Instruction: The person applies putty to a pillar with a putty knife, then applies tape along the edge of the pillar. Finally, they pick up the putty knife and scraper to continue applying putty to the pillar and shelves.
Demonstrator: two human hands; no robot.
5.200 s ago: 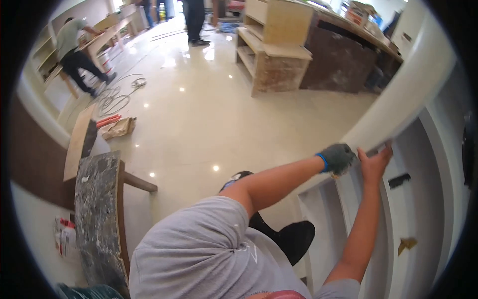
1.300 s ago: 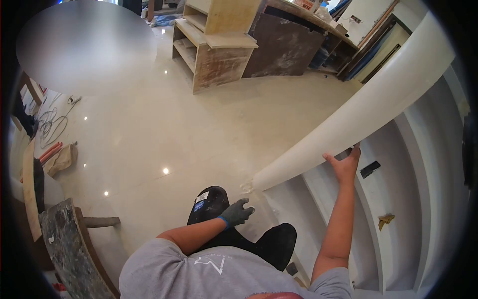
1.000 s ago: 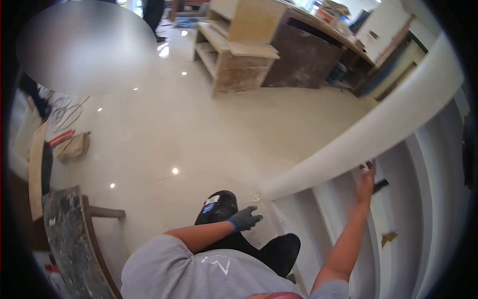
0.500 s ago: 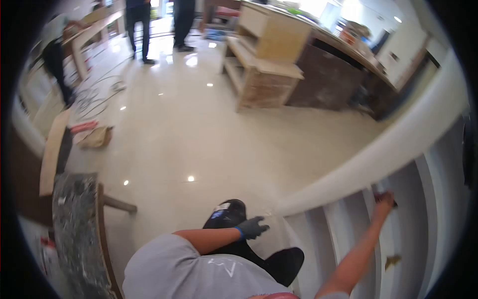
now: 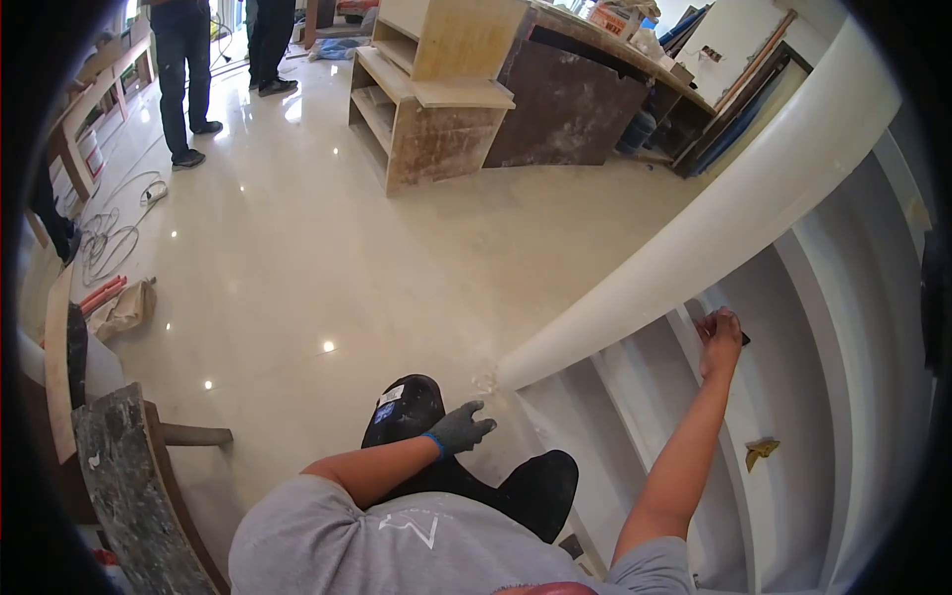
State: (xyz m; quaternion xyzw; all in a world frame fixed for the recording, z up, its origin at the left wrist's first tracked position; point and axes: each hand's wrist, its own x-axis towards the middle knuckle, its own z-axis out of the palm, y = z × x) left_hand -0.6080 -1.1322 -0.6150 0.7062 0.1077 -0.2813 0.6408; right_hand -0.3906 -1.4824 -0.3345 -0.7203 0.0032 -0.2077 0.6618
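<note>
My right hand (image 5: 720, 332), bare, is closed with bent fingers around a small dark object (image 5: 745, 339), mostly hidden by the hand. It is at a white rib (image 5: 684, 332) of a curved, grey-and-white stepped structure on my right. Below that hand, a crumpled yellow-brown scrap (image 5: 761, 452) lies on another white rib. My left hand (image 5: 462, 428) wears a dark grey glove with a blue cuff. Its fingers are apart and hold nothing, just beside my black-trousered knee (image 5: 405, 405).
A thick white curved band (image 5: 684, 238) borders the ribs. A paint-stained bench (image 5: 119, 466) stands at my left. Farther off are a wooden step-shaped cabinet (image 5: 436, 129), a dark counter (image 5: 565, 109), a coiled cable (image 5: 109, 243) and people standing (image 5: 183, 79).
The whole view has shifted, so the room appears farther left and higher. My right hand has moved slightly left relative to the scrap, still closed. My left hand stays near the knee.
</note>
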